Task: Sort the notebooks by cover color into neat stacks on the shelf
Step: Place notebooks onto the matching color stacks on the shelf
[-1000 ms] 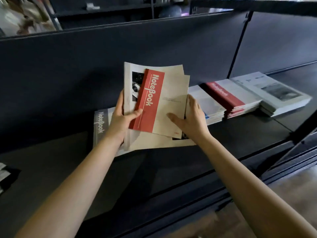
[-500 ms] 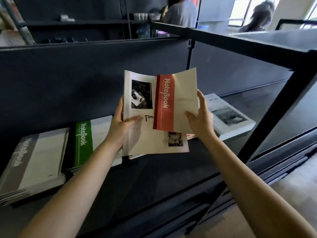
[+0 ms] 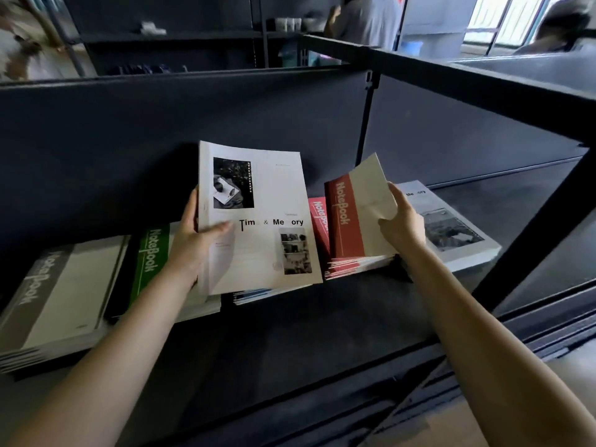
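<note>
Red-striped notebook (image 3: 350,217) stands tilted at centre right. Its lower edge meets the red stack (image 3: 354,265) and its upper right corner is lifted. The right hand (image 3: 401,227) pinches its pale right edge, thumb on the cover. Left of centre, the left hand (image 3: 196,243) grips the left edge of a white photo-cover notebook (image 3: 267,246), thumb across its face, holding it raised over a blue-edged stack (image 3: 258,293). A green stack (image 3: 151,250) and a grey stack (image 3: 58,301) lie side by side toward the lower left. A white stack (image 3: 458,233) lies just right of the red one. Bare dark shelf (image 3: 322,324) runs in front of all the stacks. A black post (image 3: 532,227) slants down the right of the frame, near the white stack's front corner.
</note>
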`<state>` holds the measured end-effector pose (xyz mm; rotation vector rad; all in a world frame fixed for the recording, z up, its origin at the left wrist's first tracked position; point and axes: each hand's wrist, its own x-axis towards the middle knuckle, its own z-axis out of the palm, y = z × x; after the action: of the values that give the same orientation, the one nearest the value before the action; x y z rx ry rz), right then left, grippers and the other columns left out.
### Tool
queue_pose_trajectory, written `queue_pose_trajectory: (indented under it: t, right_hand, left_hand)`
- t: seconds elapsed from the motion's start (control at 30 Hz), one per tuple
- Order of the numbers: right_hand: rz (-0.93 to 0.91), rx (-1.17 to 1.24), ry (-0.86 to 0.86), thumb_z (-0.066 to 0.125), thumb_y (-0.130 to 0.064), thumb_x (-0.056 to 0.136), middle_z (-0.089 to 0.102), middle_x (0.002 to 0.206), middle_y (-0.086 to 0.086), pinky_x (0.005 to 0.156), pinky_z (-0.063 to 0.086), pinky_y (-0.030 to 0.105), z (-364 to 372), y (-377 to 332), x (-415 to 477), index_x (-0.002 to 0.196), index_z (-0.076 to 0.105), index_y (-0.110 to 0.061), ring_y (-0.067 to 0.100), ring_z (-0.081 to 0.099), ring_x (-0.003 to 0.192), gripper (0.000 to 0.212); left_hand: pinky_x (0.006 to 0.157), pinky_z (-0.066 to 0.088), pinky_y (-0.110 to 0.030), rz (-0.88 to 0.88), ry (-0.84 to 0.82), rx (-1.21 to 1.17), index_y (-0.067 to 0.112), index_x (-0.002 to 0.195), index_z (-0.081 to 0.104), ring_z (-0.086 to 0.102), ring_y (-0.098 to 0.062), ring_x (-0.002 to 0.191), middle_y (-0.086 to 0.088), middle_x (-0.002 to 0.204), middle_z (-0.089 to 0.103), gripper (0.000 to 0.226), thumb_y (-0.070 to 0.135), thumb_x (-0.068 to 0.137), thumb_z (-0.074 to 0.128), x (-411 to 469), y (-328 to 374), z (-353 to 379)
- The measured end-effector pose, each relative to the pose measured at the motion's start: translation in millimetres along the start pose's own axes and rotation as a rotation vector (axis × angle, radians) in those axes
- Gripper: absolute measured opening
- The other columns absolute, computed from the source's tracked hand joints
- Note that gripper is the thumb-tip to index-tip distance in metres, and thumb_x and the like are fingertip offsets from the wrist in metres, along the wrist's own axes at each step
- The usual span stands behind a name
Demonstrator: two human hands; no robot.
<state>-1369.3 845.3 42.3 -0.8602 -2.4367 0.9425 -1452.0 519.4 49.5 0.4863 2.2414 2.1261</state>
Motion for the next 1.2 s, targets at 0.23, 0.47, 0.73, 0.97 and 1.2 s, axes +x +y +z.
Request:
queue_pose_trajectory:
  t: [0.23,0.47,0.73,0.97,1.2]
  right_hand:
    - [-0.061,-0.236,-0.081,0.063,-0.020,0.089,0.045,0.133,0.019,0.093,0.041,0.045,31,0,12,0.148,0.022,-0.036,0.039,0.046,0.118,0.074]
    - [-0.162,-0.311,0.035,0.064,-0.035,0.089,0.037,0.139,0.012,0.101,0.032,0.048,36,-12,6,0.146,0.025,-0.036,0.039,0.038,0.122,0.069]
    - [-0.219,0.384,-0.339,0.058,-0.050,0.087,0.044,0.141,0.003,0.088,0.047,0.031,22,-45,-12,0.151,0.016,-0.029,0.022,0.051,0.122,0.080]
    - [-0.088,0.254,-0.168,0.073,-0.018,0.083,0.054,0.126,-0.002,0.071,0.049,0.026,-9,-27,-8,0.150,0.020,-0.032,0.014,0.059,0.095,0.087]
    - [0.070,-0.126,0.086,0.058,-0.002,0.081,0.052,0.134,0.001,0.074,0.049,0.035,-30,18,4,0.149,0.016,-0.041,0.025,0.055,0.108,0.089]
  left_hand:
    - [0.087,0.048,-0.012,-0.045,0.006,0.018,0.028,0.150,0.027,0.061,0.004,0.104,0.013,0.131,0.056,0.086,0.005,0.081,0.071,-6,-6,-4]
    - [0.109,0.040,-0.041,-0.055,0.037,0.004,0.031,0.148,0.030,0.054,-0.013,0.124,0.006,0.141,0.052,0.090,0.011,0.074,0.077,0,-5,-10]
    - [0.085,0.048,-0.009,-0.027,0.008,-0.064,0.029,0.146,0.033,0.058,0.008,0.107,0.012,0.130,0.056,0.081,-0.002,0.081,0.069,16,3,42]
    - [0.075,0.054,-0.021,-0.114,-0.165,-0.146,0.035,0.146,0.032,0.064,-0.010,0.104,0.006,0.125,0.061,0.079,-0.001,0.085,0.066,31,3,113]
    - [0.053,0.052,-0.022,-0.456,-0.408,-0.271,0.032,0.136,0.044,0.063,-0.017,0.070,-0.006,0.098,0.064,0.059,-0.008,0.092,0.044,51,1,177]
